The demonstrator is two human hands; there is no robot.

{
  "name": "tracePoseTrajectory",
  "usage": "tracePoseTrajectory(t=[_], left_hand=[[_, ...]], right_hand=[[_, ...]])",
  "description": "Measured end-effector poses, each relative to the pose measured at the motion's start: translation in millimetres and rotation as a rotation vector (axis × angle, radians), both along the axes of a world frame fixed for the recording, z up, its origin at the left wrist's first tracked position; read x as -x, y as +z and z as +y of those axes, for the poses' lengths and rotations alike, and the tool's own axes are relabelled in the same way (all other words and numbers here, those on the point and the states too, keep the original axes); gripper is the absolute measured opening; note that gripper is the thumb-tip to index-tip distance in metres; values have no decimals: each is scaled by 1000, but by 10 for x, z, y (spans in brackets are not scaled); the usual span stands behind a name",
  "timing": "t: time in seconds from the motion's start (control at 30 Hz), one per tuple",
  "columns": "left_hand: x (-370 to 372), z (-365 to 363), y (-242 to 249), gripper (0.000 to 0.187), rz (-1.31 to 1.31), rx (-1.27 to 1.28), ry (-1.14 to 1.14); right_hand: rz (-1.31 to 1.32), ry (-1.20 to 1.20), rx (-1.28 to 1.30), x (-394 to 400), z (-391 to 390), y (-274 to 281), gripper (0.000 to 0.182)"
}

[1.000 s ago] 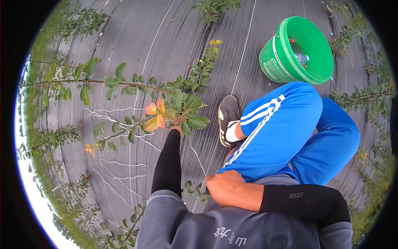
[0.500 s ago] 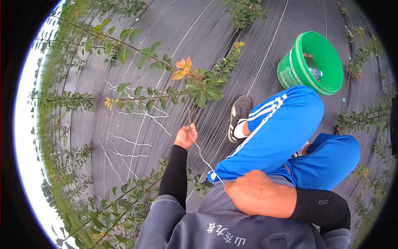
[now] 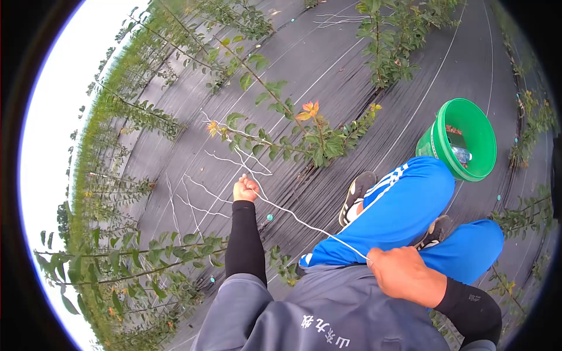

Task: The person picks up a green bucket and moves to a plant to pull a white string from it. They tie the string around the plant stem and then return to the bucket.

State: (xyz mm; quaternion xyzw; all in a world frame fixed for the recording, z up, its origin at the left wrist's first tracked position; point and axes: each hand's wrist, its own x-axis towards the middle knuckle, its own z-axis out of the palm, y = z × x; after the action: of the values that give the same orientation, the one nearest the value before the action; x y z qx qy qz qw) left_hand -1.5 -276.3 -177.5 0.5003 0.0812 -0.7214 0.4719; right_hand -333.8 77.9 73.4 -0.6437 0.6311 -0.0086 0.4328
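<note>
A thin white cord (image 3: 319,229) runs between my two hands in a loose curve. My left hand (image 3: 246,188), at the end of an outstretched arm, is closed around it, with a bit of cord showing above the fingers. My right hand (image 3: 404,272) is held in front of my belly, closed in a fist on the cord's other end. Just beyond my left hand is a young leafy plant (image 3: 319,143) with orange tip leaves. Several white cord pieces (image 3: 196,202) lie on the ground sheet left of that hand.
Black ground sheet (image 3: 304,199) covers the soil. A green bucket (image 3: 436,143) holding a clear bottle stands beyond my blue-trousered knee. Leafy branches (image 3: 134,257) reach in at lower left, and more plants (image 3: 398,47) grow farther off. More white cords (image 3: 345,20) lie at the top.
The view has turned and shifted. My left hand has come away from the plant's stem base, and my right hand has moved rightward. A longer stretch of cord now shows between them.
</note>
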Motion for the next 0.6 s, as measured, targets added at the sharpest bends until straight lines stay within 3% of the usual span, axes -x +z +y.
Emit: tracePoseTrajectory(t=[0.03,0.1,0.13,0.23,0.3,0.33,0.4,0.43,0.47,0.5,0.53,0.57,0.6], left_hand=[[-27,-23,54,29,2,7,4],[-121,-113,172,29,-129,96,208],[-153,-114,229,27,-220,85,266],[-367,-288,245,26,-173,152,398],[-631,-491,316,22,-205,247,292],[-491,-473,740,19,-288,243,255],[-837,-758,1009,12,-329,439,194],[-1178,-1038,1026,28,-329,594,87],[-1126,-914,1553,53,-429,500,-16],[-1257,-1085,1699,69,-720,363,112],[-1879,-1554,1514,68,-1117,643,138],[-2203,-1762,1817,60,-1447,569,174],[-1736,-1402,2330,50,-1470,738,464]], right_hand=[[2,4,7,-19,32,-58,13],[-63,-210,151,-75,57,-196,14],[-67,-194,160,-81,138,-253,14],[-164,-207,262,-230,144,-411,13],[-151,-163,254,-346,87,-402,13],[-137,-129,242,-384,1,-326,13],[-202,-133,324,-542,-162,-427,14],[-219,-133,328,-691,-399,-430,12],[-273,-161,489,-897,-679,-522,16],[-291,-232,652,-1106,-1018,-585,33],[-319,-264,701,-1214,-1219,-485,59],[-349,-282,847,-1469,-1352,-658,76],[-379,-217,947,-1596,-1309,-705,80]])
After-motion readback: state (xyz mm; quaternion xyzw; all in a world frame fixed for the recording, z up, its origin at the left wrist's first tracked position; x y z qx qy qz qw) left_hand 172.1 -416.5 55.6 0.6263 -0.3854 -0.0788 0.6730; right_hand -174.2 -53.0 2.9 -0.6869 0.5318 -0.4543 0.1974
